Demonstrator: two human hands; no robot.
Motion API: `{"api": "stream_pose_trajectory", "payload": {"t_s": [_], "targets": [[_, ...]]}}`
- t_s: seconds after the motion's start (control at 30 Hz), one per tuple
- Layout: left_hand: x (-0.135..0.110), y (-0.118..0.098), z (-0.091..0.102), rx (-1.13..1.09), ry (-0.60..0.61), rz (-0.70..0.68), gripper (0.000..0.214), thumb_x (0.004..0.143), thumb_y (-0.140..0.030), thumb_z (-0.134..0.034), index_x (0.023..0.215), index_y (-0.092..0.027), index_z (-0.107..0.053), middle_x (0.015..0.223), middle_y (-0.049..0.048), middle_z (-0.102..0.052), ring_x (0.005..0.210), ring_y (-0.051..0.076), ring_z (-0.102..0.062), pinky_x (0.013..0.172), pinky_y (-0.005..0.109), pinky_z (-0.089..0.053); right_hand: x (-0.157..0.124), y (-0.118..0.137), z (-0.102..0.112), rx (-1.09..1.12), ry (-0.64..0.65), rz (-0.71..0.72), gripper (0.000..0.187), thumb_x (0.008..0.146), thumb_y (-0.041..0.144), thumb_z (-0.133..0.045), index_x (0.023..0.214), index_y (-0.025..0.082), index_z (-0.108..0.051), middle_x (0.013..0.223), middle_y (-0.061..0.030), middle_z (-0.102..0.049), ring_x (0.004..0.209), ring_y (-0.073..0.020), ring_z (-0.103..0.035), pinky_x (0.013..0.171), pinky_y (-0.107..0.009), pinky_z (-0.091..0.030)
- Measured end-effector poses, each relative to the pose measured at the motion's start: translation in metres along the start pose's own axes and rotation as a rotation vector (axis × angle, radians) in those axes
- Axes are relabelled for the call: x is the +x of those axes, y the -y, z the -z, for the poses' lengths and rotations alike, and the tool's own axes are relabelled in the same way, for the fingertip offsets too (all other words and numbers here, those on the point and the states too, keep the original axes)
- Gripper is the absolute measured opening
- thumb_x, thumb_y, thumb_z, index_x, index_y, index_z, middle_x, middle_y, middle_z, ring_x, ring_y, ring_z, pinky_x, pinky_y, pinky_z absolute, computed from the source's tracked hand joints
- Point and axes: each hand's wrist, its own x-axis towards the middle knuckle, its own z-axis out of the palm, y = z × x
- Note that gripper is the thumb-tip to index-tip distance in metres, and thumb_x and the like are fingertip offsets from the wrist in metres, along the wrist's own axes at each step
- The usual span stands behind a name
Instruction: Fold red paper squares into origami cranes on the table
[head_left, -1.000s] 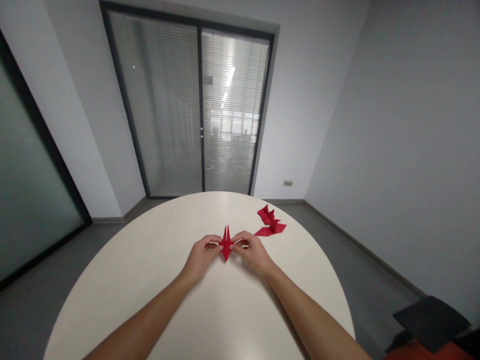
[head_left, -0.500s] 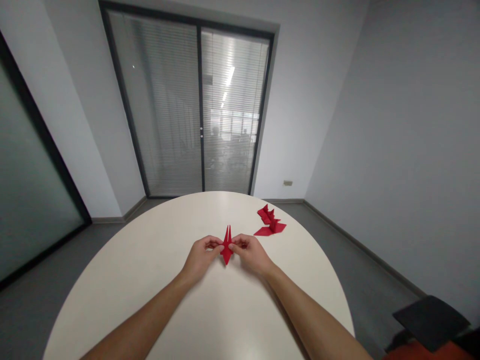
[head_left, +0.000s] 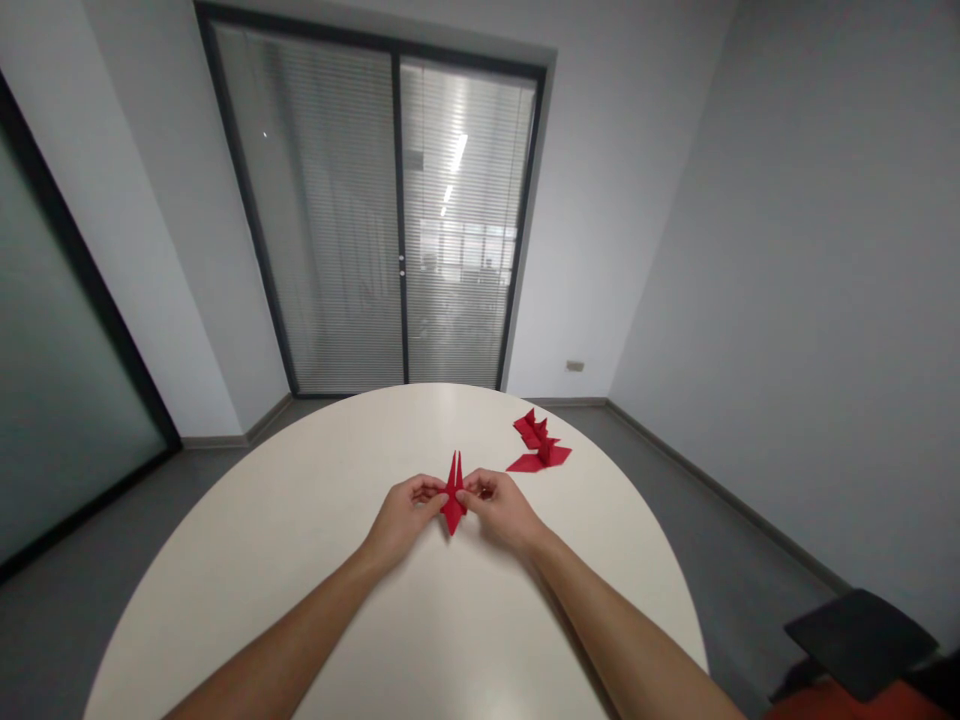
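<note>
A folded red paper piece is held between both hands above the middle of the table. Two narrow points stick up at its far end, and a wider point faces me. My left hand pinches its left edge between thumb and fingers. On the opposite edge, my right hand grips it the same way, thumb on top. Beyond my right hand lie finished-looking red paper folds, origami cranes by their shape, close together on the table.
The round white table fills the lower middle. A dark chair armrest with orange below it stands at the lower right. Behind the table is a glass door with blinds, and walls rise on both sides.
The paper's near point reaches slightly further toward me. Both hands keep their pinch with almost no movement.
</note>
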Motion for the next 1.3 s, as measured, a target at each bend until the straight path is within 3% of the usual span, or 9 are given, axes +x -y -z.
{"api": "stream_pose_trajectory", "payload": {"t_s": [0.1,0.2,0.3,0.7,1.3], "targets": [[-0.001,-0.001,0.0,0.003,0.003,0.007,0.022,0.071,-0.032,-0.073,0.086,-0.016,-0.072,0.085,0.0086,-0.076,0.079,0.022,-0.069,0.08,0.035,-0.053,0.0,0.001,0.001,-0.015,-0.045,0.023,0.023,0.082,0.037,-0.071,0.094,0.018,-0.069,0.083,-0.0036,-0.07,0.077,-0.0178,-0.063,0.075,-0.032,-0.047],[-0.001,-0.003,-0.001,0.007,0.023,0.003,0.021,0.069,-0.031,-0.074,0.083,-0.016,-0.072,0.083,0.0087,-0.076,0.076,0.022,-0.068,0.079,0.035,-0.052,0.002,0.003,0.006,-0.021,-0.105,0.06,0.035,0.085,0.039,-0.069,0.114,0.02,-0.066,0.091,-0.0045,-0.07,0.084,-0.0184,-0.064,0.079,-0.033,-0.047],[-0.003,-0.007,-0.003,0.037,0.042,-0.005,0.02,0.068,-0.032,-0.075,0.08,-0.017,-0.072,0.08,0.0082,-0.076,0.074,0.022,-0.068,0.077,0.035,-0.052,0.003,0.006,0.012,-0.025,-0.122,0.099,0.039,0.088,0.044,-0.067,0.119,0.022,-0.065,0.093,-0.0043,-0.069,0.084,-0.0184,-0.063,0.078,-0.033,-0.047],[-0.005,-0.015,-0.003,0.138,0.047,-0.031,0.017,0.07,-0.029,-0.069,0.081,-0.019,-0.077,0.082,0.0067,-0.077,0.075,0.023,-0.068,0.076,0.034,-0.051,0.005,0.009,0.018,-0.051,-0.157,0.146,0.026,0.087,0.047,-0.068,0.088,0.02,-0.066,0.083,-0.0027,-0.067,0.077,-0.0177,-0.06,0.073,-0.031,-0.045],[-0.006,-0.018,-0.002,0.192,-0.004,-0.041,0.02,0.075,-0.031,-0.066,0.087,-0.018,-0.076,0.089,0.0074,-0.077,0.082,0.023,-0.069,0.075,0.031,-0.051,0.002,0.007,0.017,-0.115,-0.105,0.113,0.022,0.083,0.04,-0.072,0.083,0.018,-0.069,0.081,-0.0046,-0.071,0.077,-0.019,-0.065,0.074,-0.033,-0.048]]}}
